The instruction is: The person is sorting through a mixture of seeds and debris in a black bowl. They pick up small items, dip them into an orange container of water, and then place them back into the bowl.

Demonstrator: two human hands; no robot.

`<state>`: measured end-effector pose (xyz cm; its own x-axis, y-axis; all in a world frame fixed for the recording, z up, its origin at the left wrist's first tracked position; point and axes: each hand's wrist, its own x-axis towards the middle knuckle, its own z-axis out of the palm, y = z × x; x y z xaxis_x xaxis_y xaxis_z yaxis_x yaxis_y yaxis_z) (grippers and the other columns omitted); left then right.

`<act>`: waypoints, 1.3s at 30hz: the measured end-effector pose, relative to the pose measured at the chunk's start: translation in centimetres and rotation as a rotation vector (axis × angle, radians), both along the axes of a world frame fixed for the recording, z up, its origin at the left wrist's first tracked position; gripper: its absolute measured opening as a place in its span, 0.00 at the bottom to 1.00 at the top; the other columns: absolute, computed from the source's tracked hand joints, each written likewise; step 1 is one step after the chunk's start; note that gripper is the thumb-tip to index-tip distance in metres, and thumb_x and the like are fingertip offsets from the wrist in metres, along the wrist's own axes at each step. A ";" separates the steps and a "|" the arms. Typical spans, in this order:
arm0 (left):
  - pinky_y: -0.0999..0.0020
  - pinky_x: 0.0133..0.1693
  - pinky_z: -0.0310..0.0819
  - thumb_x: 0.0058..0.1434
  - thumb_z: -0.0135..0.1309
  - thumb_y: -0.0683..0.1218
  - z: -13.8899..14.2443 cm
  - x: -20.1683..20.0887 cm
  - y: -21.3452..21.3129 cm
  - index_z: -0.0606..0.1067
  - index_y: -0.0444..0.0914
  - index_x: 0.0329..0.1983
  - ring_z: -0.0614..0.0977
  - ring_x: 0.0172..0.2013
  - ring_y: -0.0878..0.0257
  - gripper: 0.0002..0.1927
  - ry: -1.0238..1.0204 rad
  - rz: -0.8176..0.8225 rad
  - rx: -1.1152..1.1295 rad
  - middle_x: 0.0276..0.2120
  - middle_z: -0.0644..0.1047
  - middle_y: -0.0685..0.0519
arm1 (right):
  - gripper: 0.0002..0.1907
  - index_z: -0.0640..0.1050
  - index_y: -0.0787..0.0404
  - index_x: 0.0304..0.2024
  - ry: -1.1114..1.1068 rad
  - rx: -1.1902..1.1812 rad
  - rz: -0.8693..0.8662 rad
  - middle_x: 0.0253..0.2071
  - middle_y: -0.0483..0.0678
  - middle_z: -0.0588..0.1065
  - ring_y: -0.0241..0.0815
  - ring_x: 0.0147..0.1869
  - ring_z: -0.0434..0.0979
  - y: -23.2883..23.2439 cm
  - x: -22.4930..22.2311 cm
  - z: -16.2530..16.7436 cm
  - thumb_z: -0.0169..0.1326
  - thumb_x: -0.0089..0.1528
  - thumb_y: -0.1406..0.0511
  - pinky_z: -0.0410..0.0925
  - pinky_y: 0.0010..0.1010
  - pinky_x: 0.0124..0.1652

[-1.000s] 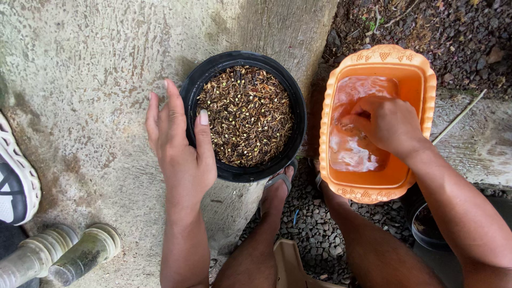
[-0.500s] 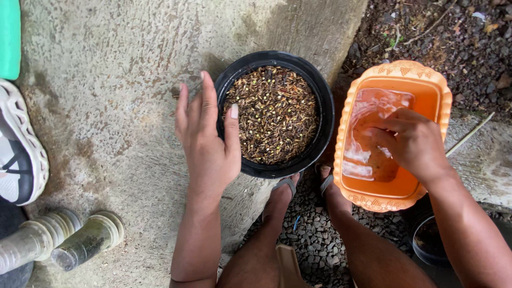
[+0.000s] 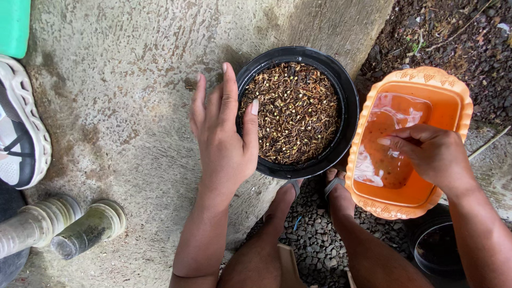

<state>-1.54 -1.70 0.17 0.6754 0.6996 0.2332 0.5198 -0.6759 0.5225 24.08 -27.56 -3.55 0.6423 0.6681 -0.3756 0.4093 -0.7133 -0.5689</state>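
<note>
Left hand (image 3: 224,136) is laid flat and open against the black pot (image 3: 349,101) rim, nothing gripped; a clear plastic bag (image 3: 392,136) is pinched by the right hand (image 3: 434,154) inside the orange basin (image 3: 461,98).

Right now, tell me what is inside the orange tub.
The orange tub holds water and a clear plastic bag, which the right hand grips. Small specks show in the water. The hand covers part of the tub's bottom, so what lies under it cannot be seen.
</note>
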 end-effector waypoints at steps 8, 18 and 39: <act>0.38 0.75 0.47 0.77 0.49 0.50 0.4 0.4 -0.2 0.56 0.37 0.79 0.58 0.76 0.40 0.32 -0.038 0.016 -0.012 0.63 0.74 0.44 | 0.11 0.85 0.64 0.44 0.189 -0.053 -0.044 0.36 0.47 0.84 0.35 0.34 0.82 -1.5 2.1 1.2 0.60 0.63 0.64 0.76 0.27 0.36; 0.34 0.75 0.45 0.79 0.48 0.51 0.8 0.4 -0.4 0.56 0.36 0.80 0.55 0.77 0.41 0.31 -0.031 0.017 -0.029 0.66 0.72 0.44 | 0.11 0.84 0.65 0.41 0.170 -0.066 0.040 0.34 0.52 0.83 0.42 0.31 0.83 2.5 3.8 7.3 0.56 0.66 0.64 0.75 0.34 0.33; 0.35 0.73 0.45 0.81 0.47 0.54 0.3 0.5 -0.9 0.55 0.39 0.81 0.54 0.76 0.44 0.31 -0.042 0.035 -0.044 0.65 0.73 0.47 | 0.11 0.87 0.60 0.42 -0.413 -0.162 0.765 0.17 0.50 0.77 0.38 0.18 0.76 19.0 -2.6 13.5 0.58 0.66 0.60 0.67 0.29 0.17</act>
<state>-1.06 -2.56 0.47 0.6403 0.7331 0.2293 0.5196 -0.6332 0.5736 21.51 -8.61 10.00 0.1462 0.9289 -0.3403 0.9579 -0.2188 -0.1858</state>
